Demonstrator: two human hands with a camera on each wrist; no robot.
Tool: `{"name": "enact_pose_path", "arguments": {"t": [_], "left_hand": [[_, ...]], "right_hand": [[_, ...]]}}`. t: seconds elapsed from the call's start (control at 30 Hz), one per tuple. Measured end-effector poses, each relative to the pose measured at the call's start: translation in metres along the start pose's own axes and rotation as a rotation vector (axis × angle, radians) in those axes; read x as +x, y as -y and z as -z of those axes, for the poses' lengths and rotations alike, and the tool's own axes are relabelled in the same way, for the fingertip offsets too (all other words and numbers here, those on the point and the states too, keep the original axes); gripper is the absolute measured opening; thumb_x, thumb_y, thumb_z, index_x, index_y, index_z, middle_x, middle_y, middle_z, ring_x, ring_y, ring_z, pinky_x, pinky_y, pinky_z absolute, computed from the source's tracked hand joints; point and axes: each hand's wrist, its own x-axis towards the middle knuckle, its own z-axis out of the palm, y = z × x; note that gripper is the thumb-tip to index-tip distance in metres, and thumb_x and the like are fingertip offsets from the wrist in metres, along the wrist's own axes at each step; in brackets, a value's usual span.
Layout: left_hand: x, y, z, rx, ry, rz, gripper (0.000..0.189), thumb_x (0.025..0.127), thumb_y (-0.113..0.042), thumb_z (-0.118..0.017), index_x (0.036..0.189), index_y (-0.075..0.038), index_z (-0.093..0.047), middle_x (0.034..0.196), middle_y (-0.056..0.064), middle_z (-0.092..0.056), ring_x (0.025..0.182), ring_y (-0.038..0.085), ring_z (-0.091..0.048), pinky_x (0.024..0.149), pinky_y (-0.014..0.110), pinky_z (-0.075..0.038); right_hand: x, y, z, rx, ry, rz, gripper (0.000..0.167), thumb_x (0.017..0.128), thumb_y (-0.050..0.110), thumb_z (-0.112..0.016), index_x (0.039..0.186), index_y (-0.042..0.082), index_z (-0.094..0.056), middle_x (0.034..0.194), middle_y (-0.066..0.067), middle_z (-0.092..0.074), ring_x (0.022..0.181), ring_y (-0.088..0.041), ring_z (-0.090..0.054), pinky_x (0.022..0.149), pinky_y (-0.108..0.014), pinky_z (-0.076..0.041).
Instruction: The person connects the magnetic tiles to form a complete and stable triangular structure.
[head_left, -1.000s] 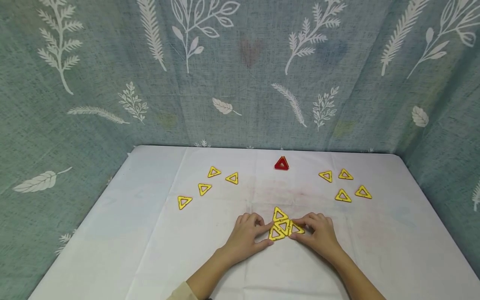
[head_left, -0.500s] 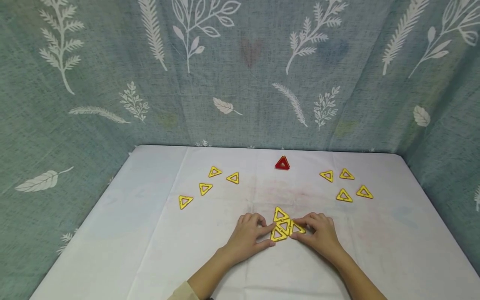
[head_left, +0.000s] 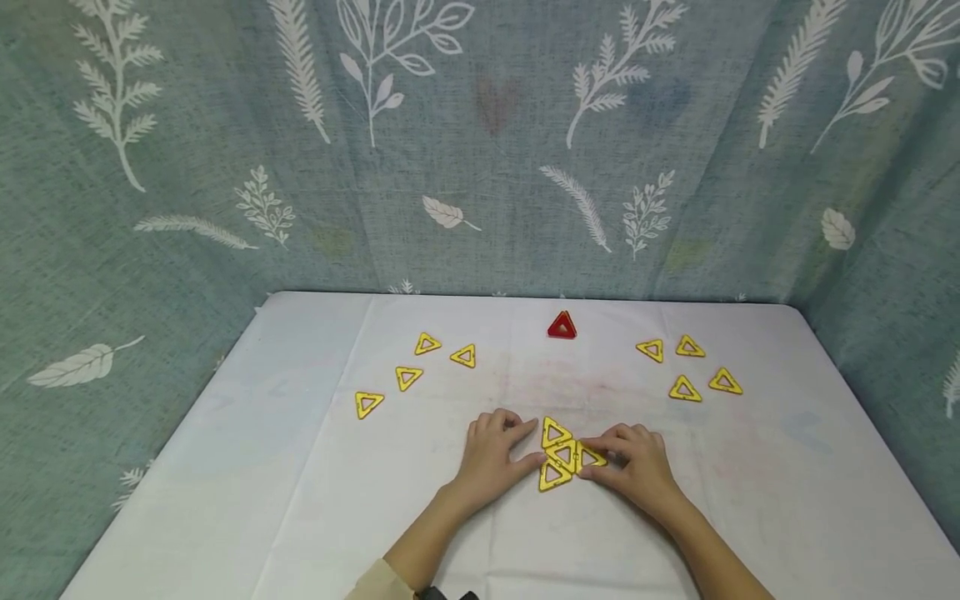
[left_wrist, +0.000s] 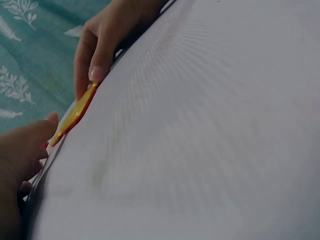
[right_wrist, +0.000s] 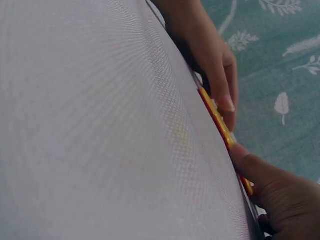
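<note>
In the head view, several yellow triangular magnetic tiles lie flat, edge to edge, near the table's middle: an upper tile (head_left: pixel 547 432), a centre tile (head_left: pixel 573 457), a lower tile (head_left: pixel 558 485) and a right tile (head_left: pixel 580 463). My right hand (head_left: pixel 636 468) pinches the right tile between thumb and index finger. At the left side, my left hand (head_left: pixel 487 460) has its thumb tip at the centre tile's corner, while its index finger stretches close beside the upper tile. The wrist views show the joined tiles (left_wrist: pixel 76 112) edge-on, with red along the underside.
Loose yellow triangles (head_left: pixel 368 395) lie scattered at the back left, and more yellow triangles (head_left: pixel 686 398) at the back right. Red triangular tiles (head_left: pixel 562 335) sit at the back centre. The white-covered table (head_left: pixel 300 500) ends at a patterned green curtain (head_left: pixel 480 250).
The joined tiles have turned slightly, the upper and lower ones shifting. My left hand's index finger has slid up and away from the tiles and its thumb up to the centre corner. The right hand stays.
</note>
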Motion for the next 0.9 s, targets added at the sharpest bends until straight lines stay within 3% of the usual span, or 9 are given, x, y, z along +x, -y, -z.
{"name": "enact_pose_path", "arguments": {"t": [0.13,0.33,0.67,0.9], "left_hand": [[0.01,-0.005,-0.003,-0.026,0.022,0.063,0.052,0.082,-0.051,-0.066,0.126,-0.023,-0.062,0.1,-0.003,-0.049,0.087,0.014,-0.035,0.082,0.037,-0.026],[0.017,-0.007,-0.003,-0.074,0.04,0.107,0.046,0.077,-0.051,-0.071,0.116,-0.027,-0.066,0.092,-0.007,-0.049,0.084,0.011,-0.036,0.082,0.037,-0.024],[0.01,-0.007,0.0,-0.122,0.056,0.09,0.042,0.073,-0.05,-0.075,0.103,-0.024,-0.064,0.087,-0.01,-0.044,0.084,0.01,-0.034,0.084,0.038,-0.023],[0.007,-0.004,-0.002,-0.121,-0.003,0.029,0.028,0.074,-0.044,-0.077,0.09,-0.024,-0.066,0.085,-0.012,-0.047,0.082,0.008,-0.038,0.085,0.037,-0.026]], "right_hand": [[-0.001,-0.001,0.002,-0.004,0.025,0.003,0.039,0.061,0.038,-0.085,0.096,0.025,-0.076,0.082,0.016,-0.058,0.074,-0.003,-0.04,0.069,-0.032,-0.024],[-0.001,-0.002,0.004,0.017,0.061,-0.004,0.045,0.056,0.04,-0.087,0.095,0.024,-0.073,0.086,0.016,-0.062,0.077,-0.003,-0.042,0.073,-0.033,-0.024],[0.001,-0.004,0.007,0.068,0.186,0.009,0.051,0.054,0.045,-0.087,0.097,0.027,-0.066,0.094,0.018,-0.059,0.087,-0.005,-0.044,0.082,-0.036,-0.027],[0.0,-0.007,0.004,-0.015,0.152,0.053,0.042,0.059,0.047,-0.084,0.088,0.026,-0.062,0.091,0.015,-0.055,0.084,-0.006,-0.041,0.079,-0.034,-0.029]]}}
